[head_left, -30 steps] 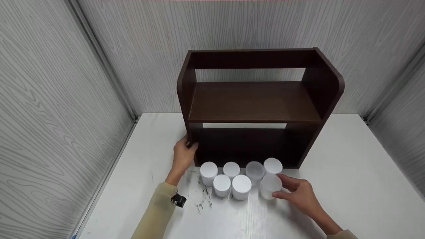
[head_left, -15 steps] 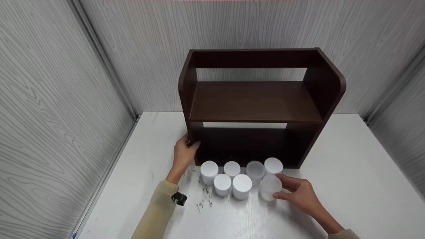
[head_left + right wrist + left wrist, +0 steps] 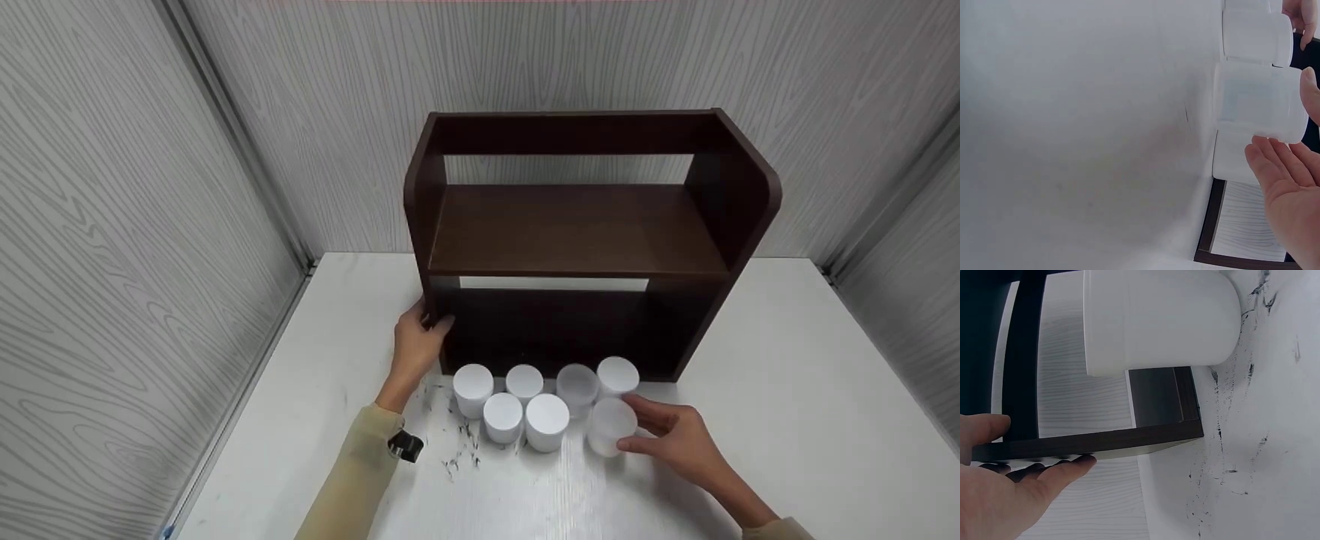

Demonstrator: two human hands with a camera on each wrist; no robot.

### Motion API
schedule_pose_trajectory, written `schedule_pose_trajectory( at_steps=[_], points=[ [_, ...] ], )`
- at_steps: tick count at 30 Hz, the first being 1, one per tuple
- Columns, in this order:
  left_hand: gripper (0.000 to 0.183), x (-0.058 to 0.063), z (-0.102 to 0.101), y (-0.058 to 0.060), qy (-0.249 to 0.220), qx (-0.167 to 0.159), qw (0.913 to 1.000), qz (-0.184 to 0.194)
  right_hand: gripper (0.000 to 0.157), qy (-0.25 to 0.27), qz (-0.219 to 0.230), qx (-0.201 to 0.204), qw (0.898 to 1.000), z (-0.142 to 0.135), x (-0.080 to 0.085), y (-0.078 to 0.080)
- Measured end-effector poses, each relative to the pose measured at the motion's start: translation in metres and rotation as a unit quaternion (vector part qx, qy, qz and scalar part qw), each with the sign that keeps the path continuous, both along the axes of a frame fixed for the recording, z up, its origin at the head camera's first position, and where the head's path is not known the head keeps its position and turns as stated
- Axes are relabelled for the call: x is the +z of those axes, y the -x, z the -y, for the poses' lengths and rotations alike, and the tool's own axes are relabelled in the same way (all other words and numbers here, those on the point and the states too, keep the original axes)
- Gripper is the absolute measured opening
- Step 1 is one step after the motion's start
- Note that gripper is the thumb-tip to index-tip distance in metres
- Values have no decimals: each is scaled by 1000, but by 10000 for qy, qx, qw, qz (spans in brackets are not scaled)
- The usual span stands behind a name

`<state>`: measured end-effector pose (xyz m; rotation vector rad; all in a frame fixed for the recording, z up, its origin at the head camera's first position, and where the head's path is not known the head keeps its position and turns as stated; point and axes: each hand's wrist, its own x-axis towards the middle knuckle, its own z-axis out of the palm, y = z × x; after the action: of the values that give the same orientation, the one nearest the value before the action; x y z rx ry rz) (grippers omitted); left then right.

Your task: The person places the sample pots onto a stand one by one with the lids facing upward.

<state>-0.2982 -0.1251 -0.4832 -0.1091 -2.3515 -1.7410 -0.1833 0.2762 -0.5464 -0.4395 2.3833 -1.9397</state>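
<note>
A dark brown two-tier shelf (image 3: 577,232) stands upright on the white table. My left hand (image 3: 417,349) grips its left side panel (image 3: 1117,440), thumb on the inner side and fingers along the outer side. My right hand (image 3: 679,442) holds a translucent jar (image 3: 611,426) between thumb and fingers, from its right side; in the right wrist view this jar (image 3: 1261,101) is in front of the others. Another translucent jar (image 3: 577,386) is just behind it. A white jar (image 3: 618,375) stands behind my right fingertips, and a white jar (image 3: 1157,320) is close to my left wrist camera.
Several more white jars, such as a taller one (image 3: 547,422) and a shorter one (image 3: 502,417), stand clustered along the shelf's front edge. Dark scuff marks (image 3: 465,442) lie on the table (image 3: 315,420) at left. Grey wood-patterned walls (image 3: 562,52) surround the table.
The translucent jar in my right hand has shifted very slightly toward me, away from the shelf. My left hand keeps its grip on the side panel.
</note>
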Motion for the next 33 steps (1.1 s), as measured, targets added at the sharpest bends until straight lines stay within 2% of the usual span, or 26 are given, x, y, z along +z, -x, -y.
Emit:
schedule_pose_trajectory(
  at_steps=[18, 33],
  points=[
    [57, -2, 0, 0, -87, 72, 9998, -157, 70, 128, -96, 66, 9999, 1, -7, 5],
    [57, -4, -1, 0, -225, 34, 9996, -159, 68, 77, -142, 80, 9998, 3, -5, 4]
  ],
)
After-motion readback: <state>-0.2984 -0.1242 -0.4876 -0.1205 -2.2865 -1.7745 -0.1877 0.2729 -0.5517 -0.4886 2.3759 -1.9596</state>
